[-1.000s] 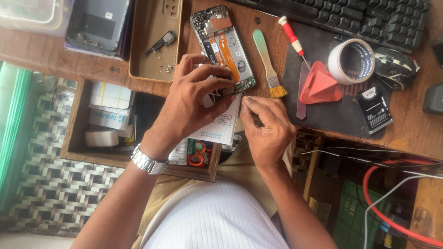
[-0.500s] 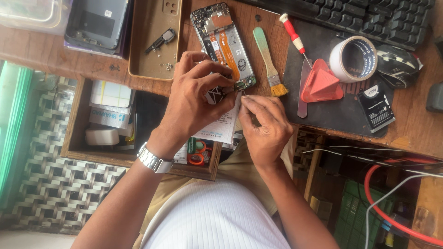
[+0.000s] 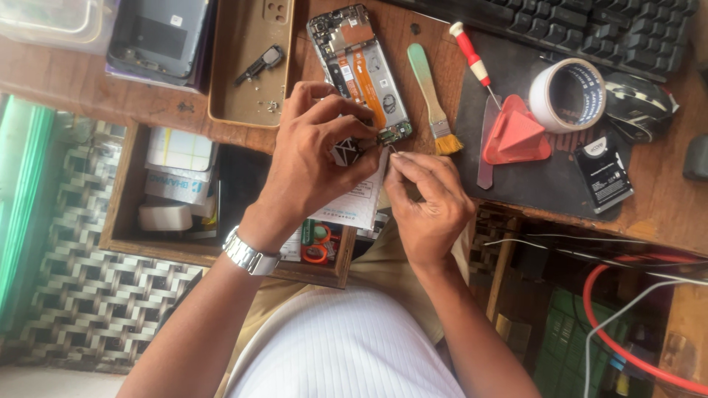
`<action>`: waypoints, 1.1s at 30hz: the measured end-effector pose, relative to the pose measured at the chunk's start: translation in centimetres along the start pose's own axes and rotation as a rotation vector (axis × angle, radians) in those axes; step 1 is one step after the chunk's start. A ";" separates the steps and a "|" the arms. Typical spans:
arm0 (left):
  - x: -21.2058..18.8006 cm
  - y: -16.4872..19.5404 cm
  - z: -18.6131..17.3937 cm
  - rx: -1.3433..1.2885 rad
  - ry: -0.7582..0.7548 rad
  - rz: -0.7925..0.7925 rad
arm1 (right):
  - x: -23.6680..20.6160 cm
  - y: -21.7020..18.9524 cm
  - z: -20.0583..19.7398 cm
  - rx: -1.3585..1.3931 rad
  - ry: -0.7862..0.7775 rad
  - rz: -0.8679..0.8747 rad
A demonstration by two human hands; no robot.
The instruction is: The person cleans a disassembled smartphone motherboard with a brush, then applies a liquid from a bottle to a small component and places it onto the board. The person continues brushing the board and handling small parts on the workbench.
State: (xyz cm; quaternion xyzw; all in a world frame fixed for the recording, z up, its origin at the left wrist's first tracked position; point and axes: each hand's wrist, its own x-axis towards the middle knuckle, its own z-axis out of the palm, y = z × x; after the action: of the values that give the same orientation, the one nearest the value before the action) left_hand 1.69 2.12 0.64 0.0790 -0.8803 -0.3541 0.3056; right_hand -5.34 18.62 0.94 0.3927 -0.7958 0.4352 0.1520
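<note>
At the desk's near edge, an opened smartphone [image 3: 363, 77], orange flex cable bared, is pinned by the curled left hand [image 3: 313, 158]; a thin tool, barely visible, is pinched in the right hand [image 3: 426, 200].

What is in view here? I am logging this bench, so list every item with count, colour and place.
Phone: one, opened, orange ribbon inside, on desk under the hands.
Brush: one, green handle, right of phone.
Screwdriver: one, red and white, right of brush.
Pick: one, red triangle, on dark mat.
Tape: one, white roll, by keyboard.
Keyboard: one, black, top right.
Tray: one, brown, left of phone.
Drawer: one, wooden, open, below desk.
Left hand: on phone's lower end, wristwatch on wrist.
Right hand: fingers pinched at phone's bottom edge.
</note>
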 end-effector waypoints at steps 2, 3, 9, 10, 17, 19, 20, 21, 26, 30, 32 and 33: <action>0.0 0.0 0.0 -0.001 -0.001 -0.001 | 0.0 0.0 0.1 -0.003 0.006 0.001; 0.0 0.0 0.1 -0.001 0.000 -0.002 | 0.0 0.0 0.1 -0.002 0.010 0.008; 0.0 -0.1 0.1 -0.001 -0.004 -0.001 | 0.0 -0.1 0.2 0.002 -0.006 0.025; 0.0 -0.1 0.1 -0.002 -0.004 -0.001 | 0.0 0.0 0.1 0.007 -0.022 0.019; 0.1 -0.2 -0.1 -0.016 -0.018 0.001 | 0.3 0.5 -0.5 0.026 -0.089 -0.015; 0.0 -0.2 -0.2 -0.014 -0.016 0.006 | 0.4 0.6 -0.7 0.031 -0.102 -0.029; 0.0 -0.2 -0.3 -0.016 -0.017 0.008 | 0.4 0.7 -0.7 0.034 -0.107 -0.035; 0.0 -0.2 -0.3 -0.021 -0.018 0.011 | 0.4 0.7 -0.7 0.039 -0.110 -0.033; 0.0 -0.1 -0.3 -0.023 -0.016 0.013 | 0.4 0.8 -0.7 0.052 -0.116 -0.023; 0.0 -0.1 -0.3 -0.030 -0.018 0.007 | 0.3 0.8 -0.6 0.061 -0.102 -0.024; 0.0 -0.1 -0.3 -0.026 -0.020 0.004 | 0.3 0.9 -0.6 0.061 -0.103 -0.021; 0.0 -0.1 -0.3 -0.025 -0.020 0.003 | 0.4 0.9 -0.6 0.071 -0.105 -0.020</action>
State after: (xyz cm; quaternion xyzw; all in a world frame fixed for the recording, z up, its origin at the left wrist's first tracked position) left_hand 1.83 1.86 0.70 0.0702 -0.8790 -0.3652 0.2983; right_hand -6.31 19.22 0.98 0.4280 -0.7827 0.4406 0.1003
